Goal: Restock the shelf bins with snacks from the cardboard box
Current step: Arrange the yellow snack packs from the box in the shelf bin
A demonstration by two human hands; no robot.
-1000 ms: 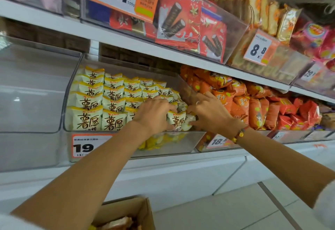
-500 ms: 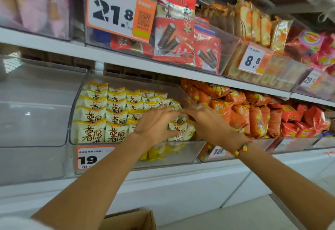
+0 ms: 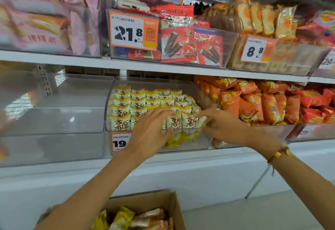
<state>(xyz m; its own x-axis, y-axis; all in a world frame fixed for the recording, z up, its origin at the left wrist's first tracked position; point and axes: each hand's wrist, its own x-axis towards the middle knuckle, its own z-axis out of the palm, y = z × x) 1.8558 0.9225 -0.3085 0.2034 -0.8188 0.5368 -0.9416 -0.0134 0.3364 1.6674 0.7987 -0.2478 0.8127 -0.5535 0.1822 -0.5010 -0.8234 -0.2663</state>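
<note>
Nearest, below both forearms, the cardboard box (image 3: 145, 204) is sitting open on the floor with yellow and pale packets (image 3: 125, 217) showing inside, so stock is waiting to go up.

Above it, the left hand (image 3: 150, 130) is reaching into the clear bin (image 3: 203, 144), its fingers (image 3: 161, 115) spread and lying fairly straight against the front row of white-and-yellow snack packs (image 3: 183, 121); it is pressing rather than gripping, as far as can be seen. The right hand (image 3: 223, 124) is coming in from the other side, its fingertips touching the rightmost front pack; whether they are pinching that pack or only nudging it I cannot tell, since the fingertips are partly hidden by the pack edge. Both hands appear to be squaring up the front row.

Behind the fingers, the packs are standing in tidy upright rows running to the back of the bin, which looks nearly full. To the left of the left hand, the neighbouring bin (image 3: 54, 103) is showing no stock. Past the right hand, orange packs (image 3: 253, 103) are heaped in the next bin. Over the fingers, the upper shelf is holding red packs (image 3: 181, 45) and a price tag (image 3: 133, 30).

By my reckoning this bin is close to done; the box contents and at least the left bin remain.
</note>
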